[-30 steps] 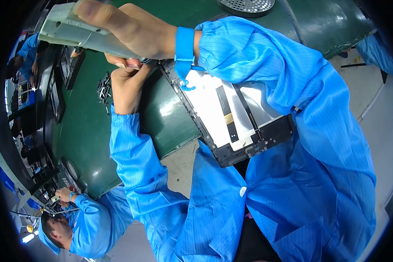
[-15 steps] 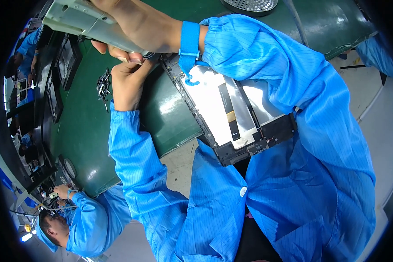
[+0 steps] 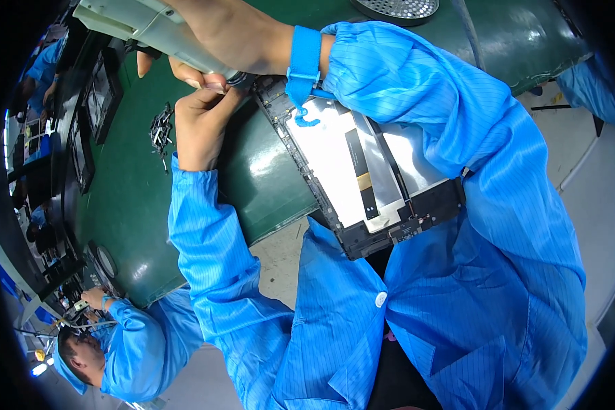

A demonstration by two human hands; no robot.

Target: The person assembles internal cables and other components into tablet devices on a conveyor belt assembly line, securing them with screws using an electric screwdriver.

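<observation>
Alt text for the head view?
Right hand grips a pale green tool, its tip beside the left hand near a flat, dark-framed device with a silvery panel. Small dark parts lie on the green table.

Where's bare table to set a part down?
Widest free patch: the green table left of the left sleeve, below the pile of small parts. A narrower one lies between that sleeve and the opened device. Crowded: around the left hand and right hand, and by the dark frames, far left.

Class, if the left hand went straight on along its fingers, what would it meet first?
Probably the dark end of the pale tool, just beyond the left hand, though depth is unclear.
</observation>
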